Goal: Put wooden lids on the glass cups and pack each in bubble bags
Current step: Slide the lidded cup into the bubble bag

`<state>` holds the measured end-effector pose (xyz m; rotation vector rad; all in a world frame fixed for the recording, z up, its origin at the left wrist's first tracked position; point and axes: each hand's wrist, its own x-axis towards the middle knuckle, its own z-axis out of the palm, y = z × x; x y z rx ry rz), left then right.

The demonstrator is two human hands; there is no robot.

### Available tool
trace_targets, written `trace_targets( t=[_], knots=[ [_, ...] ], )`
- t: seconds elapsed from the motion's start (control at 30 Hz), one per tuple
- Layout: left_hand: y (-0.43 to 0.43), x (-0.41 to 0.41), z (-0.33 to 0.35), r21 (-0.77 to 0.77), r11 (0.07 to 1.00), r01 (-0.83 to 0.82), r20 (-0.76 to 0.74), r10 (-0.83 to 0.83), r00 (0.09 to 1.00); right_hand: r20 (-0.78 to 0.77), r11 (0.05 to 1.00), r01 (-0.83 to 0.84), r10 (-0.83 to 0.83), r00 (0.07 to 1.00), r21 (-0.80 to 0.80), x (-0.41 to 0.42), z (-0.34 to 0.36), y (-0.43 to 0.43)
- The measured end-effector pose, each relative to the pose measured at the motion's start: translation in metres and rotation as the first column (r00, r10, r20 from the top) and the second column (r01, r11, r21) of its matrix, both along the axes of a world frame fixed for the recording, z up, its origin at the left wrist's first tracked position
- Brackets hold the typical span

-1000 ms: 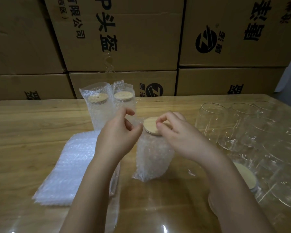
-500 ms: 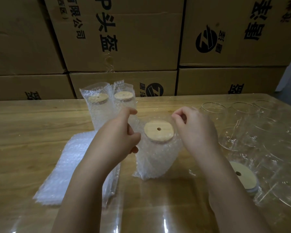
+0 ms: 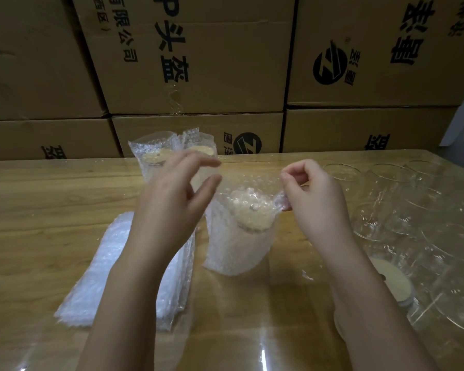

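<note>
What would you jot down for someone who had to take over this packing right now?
Left hand: fingers loosely spread beside the mouth of the bubble bag, gripping nothing.
Right hand: pinches that bag's top right edge.
Done: a lidded cup stands inside that bag at mid-table; two packed cups stand behind it.
To do: the bare glass cups at right need wooden lids from the pile by the right forearm, then bags from the flat stack at left.
</note>
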<state>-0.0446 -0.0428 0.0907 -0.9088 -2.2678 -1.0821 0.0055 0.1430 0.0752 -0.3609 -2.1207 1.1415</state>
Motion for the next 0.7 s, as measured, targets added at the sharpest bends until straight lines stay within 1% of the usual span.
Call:
trace_targets(
  t=[0.03, 0.07, 0.1, 0.17, 0.2, 0.3, 0.33, 0.4, 0.47, 0.53, 0.6, 0.63, 0.7],
  knots=[
    [-0.001, 0.003, 0.002, -0.048, 0.995, 0.088, 0.022, -0.087, 0.996, -0.005, 1.0, 0.0, 0.0, 1.0, -0.006, 0.0, -0.001, 0.001],
    [-0.002, 0.006, 0.004, -0.113, 0.984, 0.135, 0.066, -0.128, 0.989, -0.004, 1.0, -0.002, 0.002, 1.0, -0.005, 0.0, -0.001, 0.002],
    [-0.002, 0.007, 0.004, -0.199, 0.971, 0.13, 0.071, -0.118, 0.991, 0.005, 1.0, -0.008, 0.008, 1.0, 0.007, 0.0, -0.001, 0.003],
    [-0.001, 0.006, 0.001, -0.37, 0.929, -0.006, -0.036, -0.008, 0.999, 0.031, 0.998, -0.047, 0.046, 0.998, 0.04, 0.002, 0.0, 0.003],
    [0.0, 0.005, 0.0, -0.414, 0.908, -0.064, -0.073, 0.037, 0.997, 0.04, 0.995, -0.081, 0.079, 0.996, 0.051, 0.003, 0.002, 0.003],
    [0.001, 0.003, -0.002, -0.504, 0.854, -0.125, -0.069, 0.104, 0.992, 0.066, 0.98, -0.173, 0.167, 0.984, 0.098, 0.006, 0.005, 0.0],
    [0.0, 0.002, -0.002, -0.516, 0.846, -0.134, -0.071, 0.114, 0.991, 0.08, 0.972, -0.193, 0.184, 0.98, 0.135, 0.007, 0.006, -0.001],
    [-0.004, 0.001, -0.003, -0.495, 0.86, -0.123, -0.086, 0.092, 0.992, 0.125, 0.945, -0.237, 0.213, 0.969, 0.224, 0.008, 0.007, -0.002],
    [-0.006, 0.003, -0.001, -0.462, 0.886, -0.036, -0.055, 0.012, 0.998, 0.155, 0.923, -0.274, 0.239, 0.959, 0.269, 0.01, 0.008, -0.003],
    [-0.005, 0.005, 0.001, -0.454, 0.89, 0.041, 0.009, -0.042, 0.999, 0.151, 0.917, -0.291, 0.258, 0.954, 0.272, 0.01, 0.009, -0.004],
    [-0.003, 0.006, 0.0, -0.478, 0.878, -0.01, -0.012, 0.005, 1.0, 0.163, 0.911, -0.289, 0.25, 0.954, 0.295, 0.012, 0.01, -0.005],
    [-0.002, 0.006, 0.0, -0.492, 0.868, -0.063, -0.046, 0.046, 0.998, 0.194, 0.897, -0.278, 0.222, 0.956, 0.343, 0.012, 0.01, -0.004],
    [-0.001, 0.006, 0.001, -0.483, 0.864, -0.141, -0.103, 0.104, 0.989, 0.291, 0.829, -0.25, 0.111, 0.95, 0.5, 0.012, 0.008, 0.0]
  ],
)
